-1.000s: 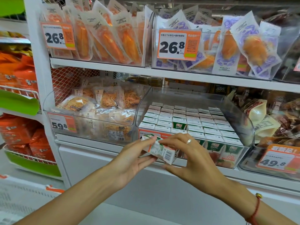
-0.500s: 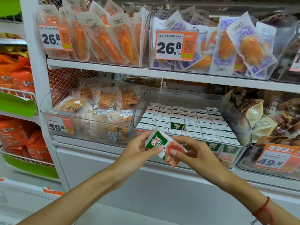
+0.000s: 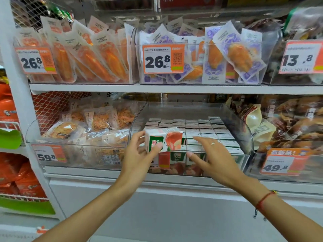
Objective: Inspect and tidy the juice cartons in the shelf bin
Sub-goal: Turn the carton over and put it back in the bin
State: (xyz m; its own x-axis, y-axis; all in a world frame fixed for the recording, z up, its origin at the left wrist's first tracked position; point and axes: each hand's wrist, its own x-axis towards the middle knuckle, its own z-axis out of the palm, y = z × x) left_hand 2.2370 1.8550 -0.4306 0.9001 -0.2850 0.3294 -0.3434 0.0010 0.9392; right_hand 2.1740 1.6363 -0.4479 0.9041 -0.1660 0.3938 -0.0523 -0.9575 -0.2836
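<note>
A small juice carton (image 3: 163, 141), white and green with a red fruit picture, hangs at the front left corner of the clear shelf bin (image 3: 243, 133). My left hand (image 3: 139, 154) grips it, thumb on its green face and fingers behind its left side. My right hand (image 3: 208, 154) is off the carton, fingers spread and relaxed, in front of the bin's front wall. Several rows of upright juice cartons (image 3: 201, 131) fill the bin, their white tops showing.
A clear bin of dried snack packs (image 3: 83, 130) stands to the left, a bin of brown packs (image 3: 288, 126) to the right. The shelf (image 3: 174, 89) above carries vacuum-packed goods. Orange price tags (image 3: 283, 165) hang on the bin fronts.
The carton has risen from in front of the bin to its front left corner. My right hand has let go of it and spread open; my left hand alone holds it.
</note>
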